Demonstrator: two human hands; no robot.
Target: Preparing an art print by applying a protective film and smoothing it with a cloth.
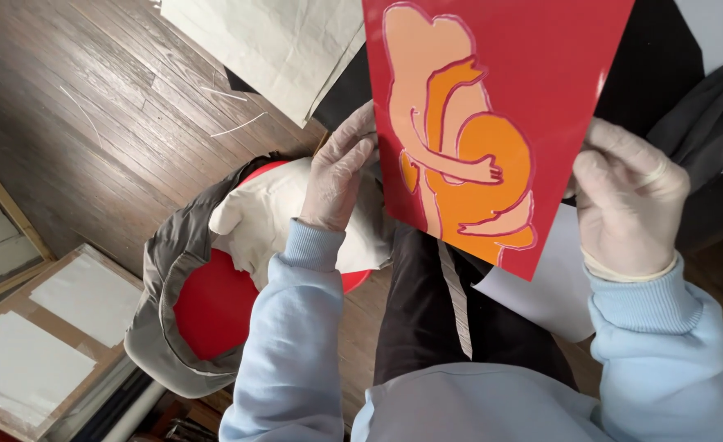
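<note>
Red sheet, the print (492, 123) carries a peach and orange figure outlined in pink, and is held up tilted above the lap. Both gloved hands pinch its side edges: left hand (341, 176) at the left edge, right hand (623, 200) at the right. Below sits a red stool (214, 307) draped with a grey jacket (169, 254), on a wooden floor (91, 98).

There are two hands in thin pale gloves, the left hand (338, 176) and the right hand (627, 205). They hold one red sheet with an orange and peach picture (492, 115). One round red stool (214, 307) carries one grey padded jacket (169, 262). One white paper sheet (541, 282) lies underneath.
</note>
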